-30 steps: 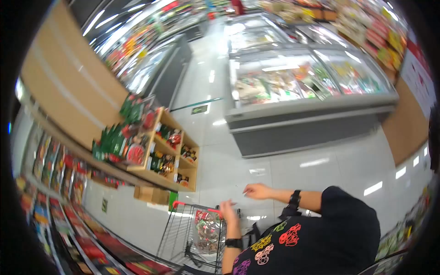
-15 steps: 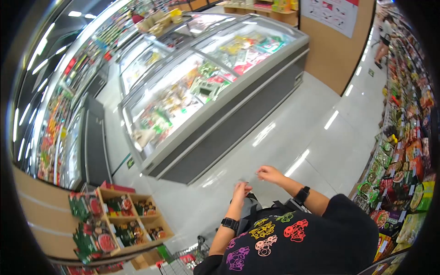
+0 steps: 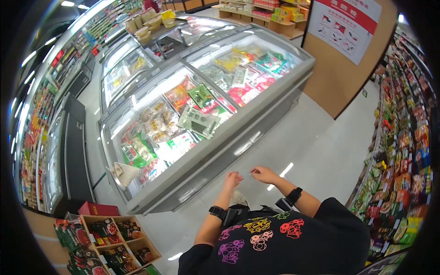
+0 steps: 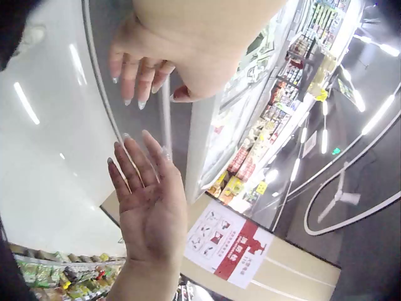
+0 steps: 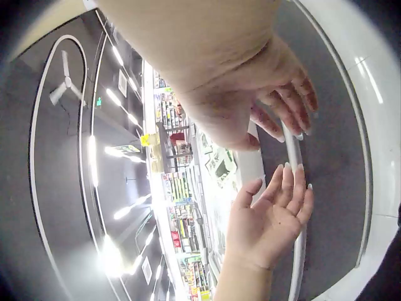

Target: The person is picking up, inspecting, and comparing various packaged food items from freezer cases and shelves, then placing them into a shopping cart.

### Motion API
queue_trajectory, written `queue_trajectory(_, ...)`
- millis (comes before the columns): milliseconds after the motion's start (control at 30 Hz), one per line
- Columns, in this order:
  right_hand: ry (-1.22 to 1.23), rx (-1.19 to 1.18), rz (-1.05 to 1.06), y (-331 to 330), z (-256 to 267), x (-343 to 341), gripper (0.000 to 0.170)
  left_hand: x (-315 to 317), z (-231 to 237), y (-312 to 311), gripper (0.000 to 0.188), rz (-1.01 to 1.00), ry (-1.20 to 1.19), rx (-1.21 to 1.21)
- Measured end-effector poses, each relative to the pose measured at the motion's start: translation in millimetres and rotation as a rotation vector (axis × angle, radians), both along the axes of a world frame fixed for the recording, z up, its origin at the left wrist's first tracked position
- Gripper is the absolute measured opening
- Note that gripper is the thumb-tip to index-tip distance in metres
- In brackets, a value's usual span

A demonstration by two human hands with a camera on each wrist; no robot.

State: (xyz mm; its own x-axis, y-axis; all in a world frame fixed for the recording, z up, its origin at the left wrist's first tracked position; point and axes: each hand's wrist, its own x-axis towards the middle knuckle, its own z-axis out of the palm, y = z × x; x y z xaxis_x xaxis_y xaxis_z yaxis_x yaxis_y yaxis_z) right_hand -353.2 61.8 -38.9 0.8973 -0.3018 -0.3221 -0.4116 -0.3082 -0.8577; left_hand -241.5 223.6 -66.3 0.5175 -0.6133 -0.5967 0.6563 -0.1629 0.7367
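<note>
Both hands are held up in front of the body, a short gap apart, with nothing in them. In the head view the left hand (image 3: 233, 179) is at the near side of a grey chest freezer (image 3: 220, 140), its fingers pointing toward the right hand (image 3: 264, 174). The right wrist view shows the left hand (image 5: 266, 219) palm up, fingers spread. In the left wrist view the right hand (image 4: 152, 207) has its fingers loosely extended. Bagged frozen goods lie under the freezer's glass, among them a pale green packet (image 3: 199, 122) and a white bag (image 3: 126, 174).
A wooden display shelf (image 3: 120, 245) with dark packs stands at lower left. Shelves of packaged food (image 3: 396, 183) line the right side. Beyond the freezer's right end stands a brown panel with a poster (image 3: 346, 27). Shiny floor (image 3: 321, 137) lies between freezer and shelves.
The view has swung right and come closer to the freezer. The shopping cart seen earlier at lower left has left the view. Both hands stay raised before the body, holding nothing.
</note>
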Motion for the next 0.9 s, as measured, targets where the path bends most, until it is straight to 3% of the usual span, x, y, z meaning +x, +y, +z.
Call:
queue_trajectory(33,-0.047,-0.093,0.061,-10.3,6.8,25.7,0.027,19.7,22.1,-5.1,0.024,0.064,-0.048,0.018)
queue_trajectory(133,-0.092,-0.162,0.03,-26.0,34.9,82.0,0.028,70.8,24.1,-12.6,0.024,0.185,-0.075,0.065)
queue_trajectory(200,-0.053,-0.077,0.043,-31.0,51.3,109.5,0.028,95.6,21.4,-13.8,0.025,0.276,-0.03,0.001)
queue_trajectory(367,-0.174,-0.07,0.138,-48.2,25.2,183.6,0.028,145.5,37.9,-19.9,0.025,0.502,0.018,-0.011)
queue_trajectory(500,-0.397,-0.169,0.114,-78.8,14.6,254.8,0.03,179.3,30.4,-39.6,0.047,0.791,-0.03,0.067)
queue_trajectory(600,-0.44,-0.313,0.235,-107.5,33.4,308.4,0.035,200.3,17.0,-59.5,0.055,0.944,-0.022,0.047)
queue_trajectory(667,-0.474,-0.388,0.318,-118.9,26.1,341.3,0.039,210.7,15.3,-72.8,0.058,0.965,0.016,0.02)
queue_trajectory(767,-0.412,-0.289,0.43,-126.8,1.3,374.5,0.042,223.9,32.9,-92.0,0.062,0.924,0.071,0.146)
queue_trajectory(900,-0.323,-0.283,0.584,-125.4,-23.2,384.9,0.048,224.6,14.3,-105.0,0.058,1.025,0.102,0.24)
